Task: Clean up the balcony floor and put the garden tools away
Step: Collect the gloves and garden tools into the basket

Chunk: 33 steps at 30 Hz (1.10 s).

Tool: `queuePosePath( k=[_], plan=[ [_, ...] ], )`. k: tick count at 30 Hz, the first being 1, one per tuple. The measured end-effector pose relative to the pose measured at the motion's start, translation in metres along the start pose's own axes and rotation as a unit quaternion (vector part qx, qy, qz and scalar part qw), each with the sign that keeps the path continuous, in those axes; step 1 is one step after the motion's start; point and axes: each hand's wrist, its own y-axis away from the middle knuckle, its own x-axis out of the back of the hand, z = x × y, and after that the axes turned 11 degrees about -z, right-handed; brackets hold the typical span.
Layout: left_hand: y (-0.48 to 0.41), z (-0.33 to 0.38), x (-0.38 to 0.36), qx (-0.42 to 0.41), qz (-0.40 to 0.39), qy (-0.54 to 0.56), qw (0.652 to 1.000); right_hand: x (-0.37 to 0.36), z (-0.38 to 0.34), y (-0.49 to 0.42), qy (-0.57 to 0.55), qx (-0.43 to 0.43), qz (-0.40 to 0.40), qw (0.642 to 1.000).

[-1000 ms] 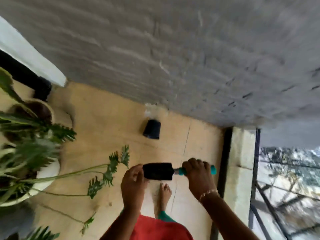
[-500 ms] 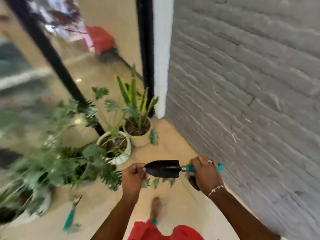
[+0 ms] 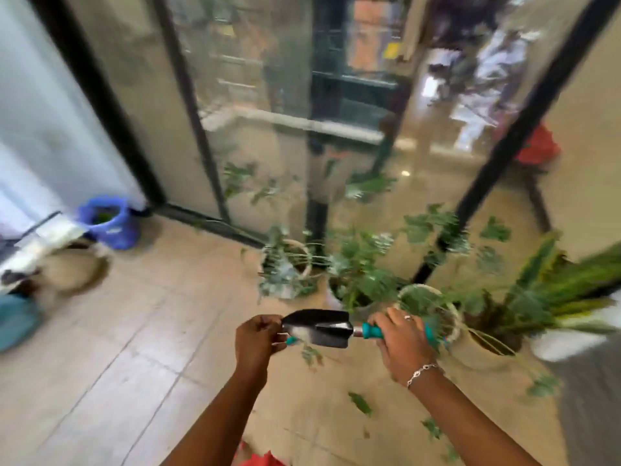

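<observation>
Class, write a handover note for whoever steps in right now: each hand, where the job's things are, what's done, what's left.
Left hand pinches the tip of the trowel. Right hand grips its teal handle. The trowel is held level over the floor.
Leaves lie scattered on the floor near the pots. A blue bag stands far left by the glass door.
Done: trowel in hand.
Left: put the trowel away and clear the leaves.
</observation>
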Motion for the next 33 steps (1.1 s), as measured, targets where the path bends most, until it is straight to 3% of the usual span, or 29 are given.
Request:
queuePosePath(
  k=[6,12,23,33],
  plan=[
    [-0.036,0.04,0.156,-0.028,0.097,0.003,0.995,-0.032,-0.138,-0.136,-0.04,0.126,-0.021,0.991],
    [-0.056,0.07,0.265,-0.05,0.187,0.051,0.98,-0.033,-0.26,-0.234,-0.066,0.242,-0.028,0.968],
    [-0.134,0.097,0.413,-0.062,0.329,0.156,0.929,-0.073,-0.437,-0.397,-0.047,0.4,-0.114,0.908],
    [-0.246,0.174,0.527,-0.069,0.466,0.222,0.854,-0.09,-0.583,-0.575,-0.047,0.503,-0.155,0.849]
  ],
)
